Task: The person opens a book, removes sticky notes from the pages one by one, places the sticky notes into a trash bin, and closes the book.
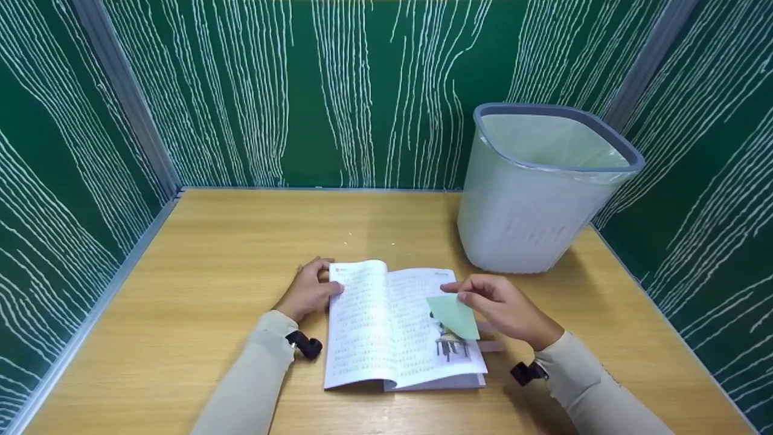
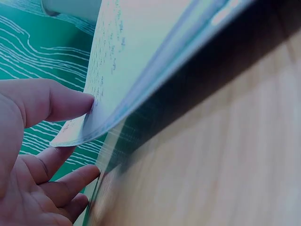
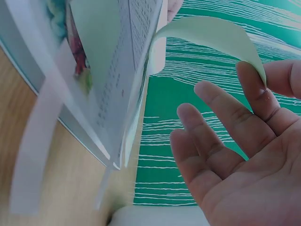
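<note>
An open book (image 1: 359, 326) with printed text lies on the table, a small picture on its right page. At its left edge my left hand (image 1: 310, 290) pinches the pages, thumb on top and fingers beneath; the left wrist view shows the page edge (image 2: 80, 139) curving up there. Over the right page, my right hand (image 1: 501, 305) pinches a pale green sticky note (image 1: 454, 315) between thumb and index finger. In the right wrist view the note (image 3: 207, 36) arches from the book to the fingertips, its other fingers spread. Pale paper strips (image 1: 491, 346) stick out of the book's right side.
A white waste bin (image 1: 513, 211) with a grey rim and a clear liner stands at the back right, beyond my right hand. Green panels (image 1: 229, 90) with white wavy lines enclose the wooden table (image 1: 241, 241). Small white specks lie behind the book.
</note>
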`<state>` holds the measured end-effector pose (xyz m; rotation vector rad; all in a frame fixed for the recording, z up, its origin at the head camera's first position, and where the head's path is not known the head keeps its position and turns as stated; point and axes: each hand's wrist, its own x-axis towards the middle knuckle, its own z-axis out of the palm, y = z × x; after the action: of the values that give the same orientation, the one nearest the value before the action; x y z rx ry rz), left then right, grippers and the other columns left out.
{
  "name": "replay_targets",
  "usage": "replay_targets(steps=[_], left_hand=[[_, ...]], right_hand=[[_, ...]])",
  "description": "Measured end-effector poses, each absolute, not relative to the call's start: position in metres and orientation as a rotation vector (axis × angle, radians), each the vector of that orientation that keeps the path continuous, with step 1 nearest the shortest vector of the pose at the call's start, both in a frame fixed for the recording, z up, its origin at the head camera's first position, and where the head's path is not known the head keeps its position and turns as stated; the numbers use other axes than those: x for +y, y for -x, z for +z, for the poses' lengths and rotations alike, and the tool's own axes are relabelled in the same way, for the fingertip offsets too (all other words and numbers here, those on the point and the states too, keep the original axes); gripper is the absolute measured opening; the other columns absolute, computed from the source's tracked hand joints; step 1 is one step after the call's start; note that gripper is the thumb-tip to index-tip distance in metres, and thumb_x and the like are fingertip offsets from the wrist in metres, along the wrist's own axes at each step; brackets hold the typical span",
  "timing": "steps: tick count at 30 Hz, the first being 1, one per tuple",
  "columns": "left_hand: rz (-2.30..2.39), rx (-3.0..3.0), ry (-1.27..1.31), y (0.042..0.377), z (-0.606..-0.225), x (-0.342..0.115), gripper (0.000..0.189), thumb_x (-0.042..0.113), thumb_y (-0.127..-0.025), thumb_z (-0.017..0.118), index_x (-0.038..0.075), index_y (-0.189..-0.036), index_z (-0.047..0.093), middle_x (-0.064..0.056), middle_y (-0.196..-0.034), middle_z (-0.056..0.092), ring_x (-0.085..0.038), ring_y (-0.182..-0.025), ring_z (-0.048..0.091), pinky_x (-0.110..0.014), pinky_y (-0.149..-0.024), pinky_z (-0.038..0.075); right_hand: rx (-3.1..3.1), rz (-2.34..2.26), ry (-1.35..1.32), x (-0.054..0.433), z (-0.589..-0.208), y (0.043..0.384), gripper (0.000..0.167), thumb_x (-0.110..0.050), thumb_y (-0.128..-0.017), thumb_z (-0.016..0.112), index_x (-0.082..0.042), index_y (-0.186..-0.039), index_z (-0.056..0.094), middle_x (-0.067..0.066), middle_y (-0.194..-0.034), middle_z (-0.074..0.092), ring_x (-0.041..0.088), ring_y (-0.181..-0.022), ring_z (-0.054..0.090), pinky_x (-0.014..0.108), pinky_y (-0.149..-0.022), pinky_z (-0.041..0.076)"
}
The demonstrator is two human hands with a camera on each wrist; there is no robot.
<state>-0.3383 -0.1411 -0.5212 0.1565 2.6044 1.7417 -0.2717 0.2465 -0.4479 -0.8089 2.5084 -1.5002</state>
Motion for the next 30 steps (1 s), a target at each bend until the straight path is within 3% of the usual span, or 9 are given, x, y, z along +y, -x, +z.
replay_targets(steps=[2, 8, 13, 16, 22, 30], left_hand=[[1.726, 2.623, -0.175, 0.338, -0.521, -0.141, 0.026, 0.011, -0.084, 0.076, 0.006, -0.106, 0.065, -0.013, -0.156, 0.05, -0.039, -0.158, 0.019, -0.053, -0.129, -0.008], [1.716, 2.633, -0.165, 0.337, -0.521, -0.143, 0.026, 0.01, -0.082, 0.075, 0.006, -0.106, 0.065, -0.012, -0.155, 0.052, -0.039, -0.158, 0.02, -0.052, -0.129, -0.008], [1.728, 2.614, -0.178, 0.338, -0.521, -0.142, 0.029, 0.009, -0.082, 0.075, 0.005, -0.109, 0.065, -0.013, -0.156, 0.051, -0.039, -0.157, 0.02, -0.054, -0.128, -0.012], [1.732, 2.611, -0.178, 0.338, -0.523, -0.142, 0.028, 0.009, -0.083, 0.075, 0.005, -0.109, 0.065, -0.013, -0.156, 0.05, -0.04, -0.157, 0.019, -0.054, -0.127, -0.012], [1.74, 2.601, -0.175, 0.338, -0.524, -0.14, 0.028, 0.009, -0.082, 0.075, 0.005, -0.107, 0.065, -0.013, -0.157, 0.05, -0.04, -0.158, 0.018, -0.055, -0.127, -0.013], [1.748, 2.608, -0.201, 0.338, -0.523, -0.14, 0.029, 0.008, -0.081, 0.075, 0.004, -0.108, 0.065, -0.015, -0.155, 0.051, -0.041, -0.156, 0.024, -0.055, -0.126, -0.015]], right_hand=[[2.535, -1.494, 0.818, 0.247, -0.445, 0.272, 0.015, -0.019, -0.106, 0.06, -0.014, -0.095, 0.069, 0.006, -0.13, 0.073, 0.022, -0.128, 0.065, 0.025, -0.087, 0.05], [2.546, -1.523, 0.791, 0.248, -0.437, 0.272, 0.014, -0.021, -0.106, 0.059, -0.014, -0.099, 0.07, 0.002, -0.129, 0.073, 0.02, -0.127, 0.064, 0.025, -0.098, 0.053], [2.586, -1.521, 0.784, 0.252, -0.428, 0.274, 0.015, -0.026, -0.106, 0.061, -0.016, -0.1, 0.07, 0.0, -0.128, 0.072, 0.019, -0.123, 0.065, 0.025, -0.097, 0.055], [2.632, -1.503, 0.825, 0.255, -0.42, 0.276, 0.015, -0.026, -0.105, 0.061, -0.017, -0.101, 0.072, 0.001, -0.124, 0.073, 0.02, -0.113, 0.068, 0.025, -0.091, 0.056], [2.779, -1.487, 0.872, 0.262, -0.403, 0.276, 0.013, -0.021, -0.104, 0.064, -0.018, -0.103, 0.076, 0.002, -0.096, 0.071, 0.021, -0.081, 0.061, 0.025, -0.07, 0.053], [2.889, -1.561, 0.855, 0.267, -0.383, 0.276, 0.012, -0.021, -0.103, 0.066, -0.015, -0.104, 0.077, 0.005, -0.086, 0.066, 0.022, -0.072, 0.055, 0.024, -0.06, 0.047]])
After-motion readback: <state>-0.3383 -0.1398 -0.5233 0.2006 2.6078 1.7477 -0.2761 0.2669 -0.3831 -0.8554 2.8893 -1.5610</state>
